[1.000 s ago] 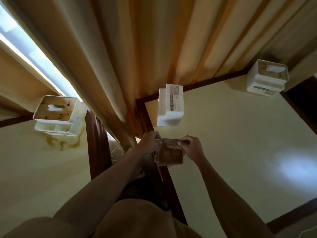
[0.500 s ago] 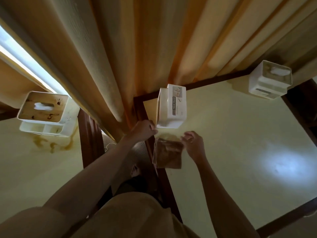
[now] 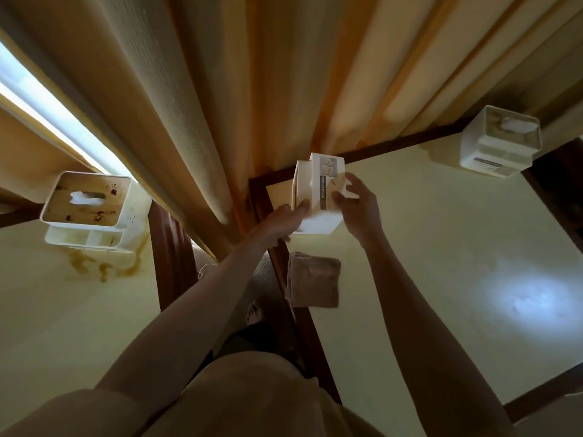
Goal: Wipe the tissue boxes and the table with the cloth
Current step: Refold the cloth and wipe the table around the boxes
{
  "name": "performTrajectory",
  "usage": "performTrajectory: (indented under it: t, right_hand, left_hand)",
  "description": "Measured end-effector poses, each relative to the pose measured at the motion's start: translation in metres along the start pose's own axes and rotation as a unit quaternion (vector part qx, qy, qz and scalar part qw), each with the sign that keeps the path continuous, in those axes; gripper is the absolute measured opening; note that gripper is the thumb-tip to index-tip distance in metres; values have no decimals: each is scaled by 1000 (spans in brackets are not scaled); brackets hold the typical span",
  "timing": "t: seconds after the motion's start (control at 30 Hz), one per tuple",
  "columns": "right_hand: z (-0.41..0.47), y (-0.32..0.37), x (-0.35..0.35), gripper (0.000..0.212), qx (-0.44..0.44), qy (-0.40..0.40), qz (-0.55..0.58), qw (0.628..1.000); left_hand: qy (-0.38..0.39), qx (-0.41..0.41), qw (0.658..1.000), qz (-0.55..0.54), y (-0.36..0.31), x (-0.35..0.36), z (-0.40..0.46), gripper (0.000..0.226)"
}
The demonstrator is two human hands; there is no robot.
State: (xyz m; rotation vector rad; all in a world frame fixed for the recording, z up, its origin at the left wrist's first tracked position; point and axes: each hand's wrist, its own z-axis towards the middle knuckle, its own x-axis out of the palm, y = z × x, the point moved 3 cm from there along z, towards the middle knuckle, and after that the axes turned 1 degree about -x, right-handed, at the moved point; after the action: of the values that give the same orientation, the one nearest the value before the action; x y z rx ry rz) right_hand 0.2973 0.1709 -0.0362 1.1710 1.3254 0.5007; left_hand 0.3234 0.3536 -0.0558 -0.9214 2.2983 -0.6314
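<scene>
A white tissue holder [image 3: 318, 212] stands on its side at the near-left corner of the right-hand cream table [image 3: 441, 247]. My left hand [image 3: 280, 220] grips its left side and my right hand [image 3: 358, 203] grips its right side. A folded brown cloth [image 3: 312, 280] lies on the table edge just below the box, with neither hand on it. A stained tissue box [image 3: 91, 209] with a wooden lid sits on the left table [image 3: 63, 310], over brown spill marks [image 3: 101, 266]. A third white tissue box [image 3: 500, 141] stands at the far right corner.
Heavy beige curtains [image 3: 252, 89] hang behind both tables, with a bright window strip [image 3: 47, 121] at the left. A gap with dark wooden table edges [image 3: 170, 257] separates the two tables. My legs and a foot [image 3: 254, 313] show below.
Both hands let go of the brown cloth, which now lies on the table edge. They then moved up and took hold of the white tissue holder.
</scene>
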Motion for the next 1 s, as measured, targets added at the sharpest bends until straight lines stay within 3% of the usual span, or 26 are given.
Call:
performTrajectory:
  t: [0.3, 0.5, 0.6, 0.7, 0.87, 1.0]
  right_hand:
    - [-60, -2, 42, 54, 50, -119, 73, 989]
    - [-23, 8, 8, 43, 24, -192, 19, 981]
    - [18, 13, -11, 54, 77, -103, -3, 992]
    - [44, 14, -13, 44, 114, 27, -3, 993]
    - [50, 17, -16, 31, 95, 68, -16, 993]
    - [48, 12, -10, 39, 80, 92, 41, 992]
  left_hand:
    - [-46, 1, 997, -65, -11, -18, 13, 66]
    - [-64, -59, 981, -172, -1, -27, 9, 74]
    - [5, -112, 959, -261, 9, -16, 7, 82]
    - [42, -103, 942, -317, 8, -10, 9, 79]
    - [1, -64, 951, -303, 3, -22, 15, 63]
    - [-80, -8, 961, -266, 0, -36, 11, 58]
